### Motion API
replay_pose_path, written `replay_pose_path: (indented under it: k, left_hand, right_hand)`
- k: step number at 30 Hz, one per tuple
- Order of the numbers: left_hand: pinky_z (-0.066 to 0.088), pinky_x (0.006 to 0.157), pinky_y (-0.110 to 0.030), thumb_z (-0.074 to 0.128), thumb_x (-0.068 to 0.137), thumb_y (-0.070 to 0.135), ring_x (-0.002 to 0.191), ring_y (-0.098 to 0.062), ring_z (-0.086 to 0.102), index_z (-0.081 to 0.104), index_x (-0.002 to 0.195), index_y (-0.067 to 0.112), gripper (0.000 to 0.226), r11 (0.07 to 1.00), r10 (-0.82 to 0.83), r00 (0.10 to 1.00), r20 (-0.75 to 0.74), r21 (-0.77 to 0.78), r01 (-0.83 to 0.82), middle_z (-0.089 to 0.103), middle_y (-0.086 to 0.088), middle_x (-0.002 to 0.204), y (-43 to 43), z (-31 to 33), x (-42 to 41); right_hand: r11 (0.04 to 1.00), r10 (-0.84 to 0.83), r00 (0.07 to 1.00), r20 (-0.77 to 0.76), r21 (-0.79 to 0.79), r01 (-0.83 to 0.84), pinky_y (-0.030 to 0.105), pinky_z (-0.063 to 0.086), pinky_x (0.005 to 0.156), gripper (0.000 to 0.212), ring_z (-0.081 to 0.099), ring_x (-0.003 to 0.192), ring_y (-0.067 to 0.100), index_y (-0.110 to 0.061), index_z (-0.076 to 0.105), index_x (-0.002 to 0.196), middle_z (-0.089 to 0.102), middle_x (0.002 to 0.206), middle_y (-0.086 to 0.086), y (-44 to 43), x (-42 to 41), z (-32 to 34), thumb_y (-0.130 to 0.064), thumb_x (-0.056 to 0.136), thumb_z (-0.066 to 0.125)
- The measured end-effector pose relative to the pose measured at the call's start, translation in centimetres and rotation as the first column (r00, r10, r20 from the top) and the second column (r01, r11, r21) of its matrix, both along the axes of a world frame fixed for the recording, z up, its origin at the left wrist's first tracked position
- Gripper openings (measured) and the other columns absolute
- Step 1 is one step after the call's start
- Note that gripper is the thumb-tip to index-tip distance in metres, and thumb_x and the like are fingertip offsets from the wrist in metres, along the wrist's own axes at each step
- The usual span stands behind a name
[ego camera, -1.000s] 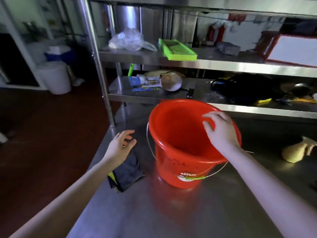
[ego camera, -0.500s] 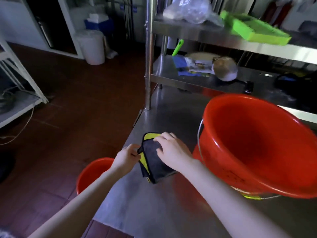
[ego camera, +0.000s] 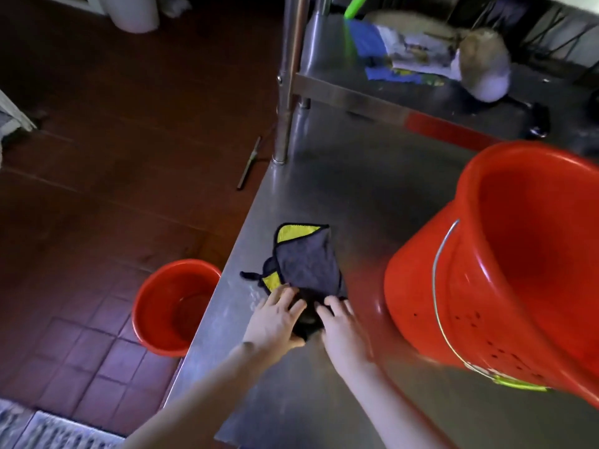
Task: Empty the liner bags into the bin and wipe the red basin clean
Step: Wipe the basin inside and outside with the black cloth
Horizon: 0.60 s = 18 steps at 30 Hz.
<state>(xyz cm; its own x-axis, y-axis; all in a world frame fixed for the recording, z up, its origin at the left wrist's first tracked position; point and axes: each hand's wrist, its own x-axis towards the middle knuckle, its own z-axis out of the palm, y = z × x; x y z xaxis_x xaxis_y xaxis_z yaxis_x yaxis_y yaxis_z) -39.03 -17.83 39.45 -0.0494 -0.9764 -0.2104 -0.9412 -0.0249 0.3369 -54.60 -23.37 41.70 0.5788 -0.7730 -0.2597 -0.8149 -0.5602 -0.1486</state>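
- Pressing on the near end of the cloth (ego camera: 308, 264), the left hand (ego camera: 275, 322) and the right hand (ego camera: 343, 332) lie side by side.
- Both hands have their fingers spread and nearly straight on top of the cloth. A dark, bunched-up bit of cloth sits between them. I cannot see any thumb pinching it.
- The cloth is grey with a yellow side peeking out. It lies on the steel table (ego camera: 356, 189), and its left side is close to the table's edge.
- The red bucket (ego camera: 453, 303) stands on the table just to the right of the cloth, not touching it. A wire handle hangs down its side.
- The red basin (ego camera: 142, 306) sits on the floor, down and to the left of the cloth. Its inside looks shiny, maybe wet, but it is too dark to be sure.
- No liner bags show anywhere near the cloth.
- My guess is that the person is getting the cloth ready, so the wiping is not yet begun.
- What could go wrong: the cloth could slip off the edge and drop to the floor or into the basin, if the hands push it left.
- The right arm passes close by the bucket. A quick swing of the elbow could knock it and make it tip or slide.
- A loosely held cloth could also fall open when it is lifted.
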Motion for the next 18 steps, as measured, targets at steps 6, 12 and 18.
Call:
replay_pose_path:
  k: [6,12,18]
  left_hand:
    - [0.049,0.081,-0.039,0.068,0.074,0.004,0.104,-0.032,0.058,0.067,0.103,0.013,0.031,0.976,0.107,0.994,-0.014,-0.188,-0.108,0.061,-0.005,0.109,0.0,0.5,-0.8]
    - [0.047,0.072,-0.033,0.063,0.078,-0.004,0.086,-0.030,0.063,0.064,0.104,0.010,0.030,0.958,0.098,0.947,-0.307,-0.228,-0.173,0.065,-0.006,0.097,3.9,3.6,-1.6]
    - [0.040,0.080,-0.010,0.054,0.092,0.003,0.091,-0.007,0.057,0.057,0.112,0.018,0.026,0.872,0.079,0.896,-0.438,-0.406,-0.275,0.058,0.009,0.102,7.8,10.6,-8.0]
  right_hand:
    - [1.000,0.019,0.998,0.054,-0.002,-0.018,0.037,0.043,0.091,0.031,0.050,0.112,0.026,-0.018,0.059,0.119,0.053,0.119,0.002,0.6,-0.6,-0.1,-0.009,0.089,0.050]
    - [0.995,-0.091,0.936,0.340,0.061,0.075,0.038,0.043,0.081,0.029,0.057,0.100,0.031,-0.014,0.059,0.107,0.059,0.108,0.005,4.5,-3.8,2.0,-0.019,0.080,0.067]
    - [0.988,-0.128,0.751,0.648,0.014,0.157,0.036,0.044,0.073,0.027,0.064,0.090,0.028,-0.021,0.061,0.116,0.071,0.100,0.002,8.5,-10.8,8.4,-0.015,0.090,0.059]
